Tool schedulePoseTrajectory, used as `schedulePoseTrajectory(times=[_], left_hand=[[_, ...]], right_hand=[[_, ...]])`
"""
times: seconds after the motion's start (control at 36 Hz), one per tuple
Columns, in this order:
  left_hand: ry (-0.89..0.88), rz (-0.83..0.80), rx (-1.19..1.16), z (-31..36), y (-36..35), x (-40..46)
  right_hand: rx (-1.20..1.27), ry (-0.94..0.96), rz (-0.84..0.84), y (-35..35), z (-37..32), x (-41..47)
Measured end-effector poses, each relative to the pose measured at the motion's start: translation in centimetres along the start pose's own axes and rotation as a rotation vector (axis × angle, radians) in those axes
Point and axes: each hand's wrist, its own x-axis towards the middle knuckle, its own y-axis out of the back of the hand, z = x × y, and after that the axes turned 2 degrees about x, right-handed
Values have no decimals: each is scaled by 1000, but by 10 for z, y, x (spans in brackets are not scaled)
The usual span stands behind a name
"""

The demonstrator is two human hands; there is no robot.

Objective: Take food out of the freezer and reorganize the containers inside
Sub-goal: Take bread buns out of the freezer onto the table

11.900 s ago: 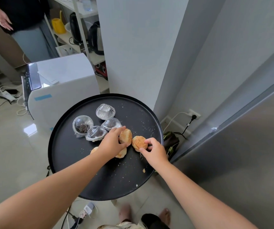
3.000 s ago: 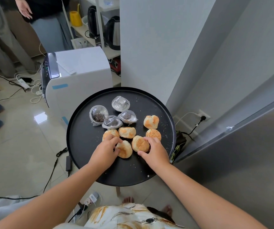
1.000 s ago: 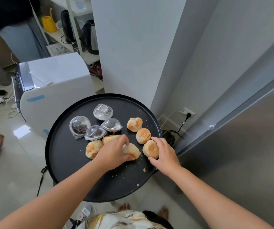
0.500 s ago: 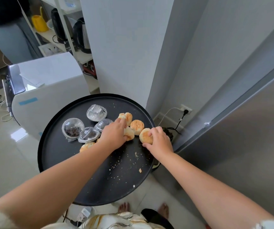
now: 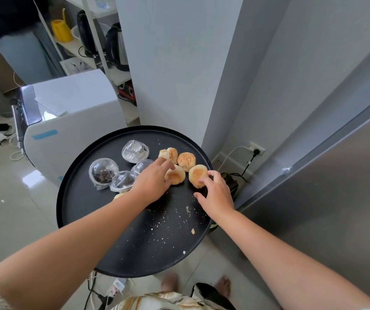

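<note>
On the round black tray (image 5: pixel 83 211), four buns (image 5: pixel 186 161) are crowding the far right edge; its near half is lying bare. The left hand (image 5: pixel 151 183) is resting spread on one bun (image 5: pixel 175 176), the right hand (image 5: pixel 216 194) touching another (image 5: pixel 197 174). Three clear domed cups (image 5: pixel 103 173) and a foil cup (image 5: pixel 134 151) are sitting at the far left.

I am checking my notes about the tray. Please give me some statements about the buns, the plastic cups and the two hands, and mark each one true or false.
1. The buns lie on a round black tray. True.
2. The right hand touches the bun nearest the tray's right edge. True.
3. The clear plastic cups are stacked in one tower. False: they sit side by side on the tray's left part.
4. The left hand holds a kettle. False: its fingers rest at a bun; the kettles stand on the shelf behind.
5. Crumbs lie on the near part of the tray. True.
6. The tray sits on the white appliance. False: that appliance stands to the tray's left, farther back.
</note>
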Motion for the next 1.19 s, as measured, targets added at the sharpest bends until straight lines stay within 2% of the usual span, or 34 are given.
schedulePoseTrajectory(times=[0.17, 0.36, 0.53, 0.69, 0.92, 1.19], left_hand=[[25, 76, -58, -20, 7, -36], [13, 155, 58, -41, 15, -77], [105, 145, 119, -56, 16, -107], [196, 68, 164, -63, 13, -122], [268, 16, 125, -54, 5, -121], [201, -49, 150, -42, -5, -101]], right_hand=[[-49, 123, -28, -6, -15, -2], [-18, 252, -147, -23, -50, 1], [-51, 318, -256, -38, -75, 4], [-128, 377, -269, -53, -88, 4], [-107, 322, -181, -59, -86, -3], [34, 144, -133, -33, -49, -21]])
